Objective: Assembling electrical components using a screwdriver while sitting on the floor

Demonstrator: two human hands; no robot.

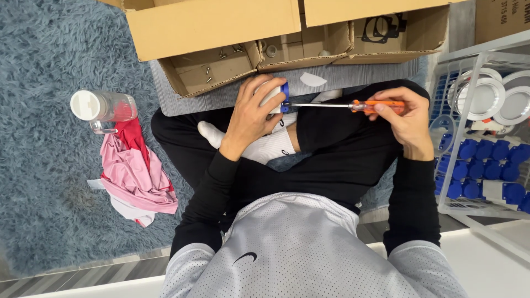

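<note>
In the middle top of the frame, the left hand (251,118) grips a white and blue part (276,96). The right hand (406,118) grasps an orange screwdriver (342,105), tip on the part; turning a screw looks underway, so the tip must stay straight

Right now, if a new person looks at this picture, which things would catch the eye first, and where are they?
At the centre, the right hand holds an orange-handled screwdriver with its tip against a small white and blue part gripped in the left hand, above crossed legs. On the right, a white wire rack holds many blue parts. On the left, pink cloth lies on the shaggy blue rug.
</note>
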